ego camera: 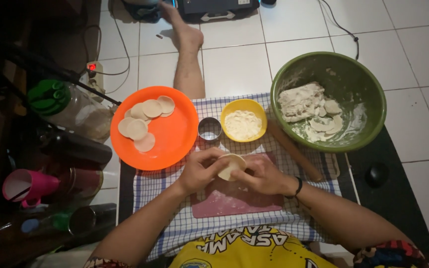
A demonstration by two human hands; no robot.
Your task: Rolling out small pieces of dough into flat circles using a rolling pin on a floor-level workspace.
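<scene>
- Head view: left hand (200,171) and right hand (263,176) both gripping round dough wrapper (229,165) over pink board (234,198).
- Orange plate (175,134) of dough rounds (145,116) left of it.

Light falls from above onto my checked cloth (175,183) and the white floor tiles (294,30), bright there; the left side sinks into dim murk; edges bow slightly; detail stays soft.

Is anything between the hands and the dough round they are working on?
Nothing visible: the left hand and right hand both already hold the dough round directly, above the pink board.
</scene>
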